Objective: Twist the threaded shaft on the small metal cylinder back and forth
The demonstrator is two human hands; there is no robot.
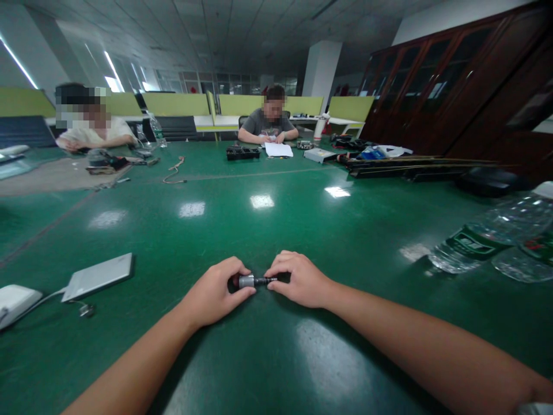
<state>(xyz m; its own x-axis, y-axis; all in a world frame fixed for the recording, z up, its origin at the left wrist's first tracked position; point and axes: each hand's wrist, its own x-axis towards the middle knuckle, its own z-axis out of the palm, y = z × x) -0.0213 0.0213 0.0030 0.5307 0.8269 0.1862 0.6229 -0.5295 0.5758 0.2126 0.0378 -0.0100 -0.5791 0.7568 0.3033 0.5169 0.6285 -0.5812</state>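
A small metal part with a silver cylinder and a thin dark stepped shaft (247, 281) lies level between my hands, close to the green tabletop. Its exact kind is too small to tell. My left hand (213, 293) is closed around the cylinder end, thumb on the near side and fingers on the far side. On the other end, my right hand (302, 279) pinches the tip of the shaft between thumb and fingers. The back end of the cylinder is partly hidden by my left hand.
A silver flat device (101, 276) with a cable lies at left beside a white box (17, 302). Water bottles (479, 242) stand at right. Across the green table (224, 225) sit two people, with a black tray (242, 152), paper (279, 150) and long dark strips (389, 167) near them.
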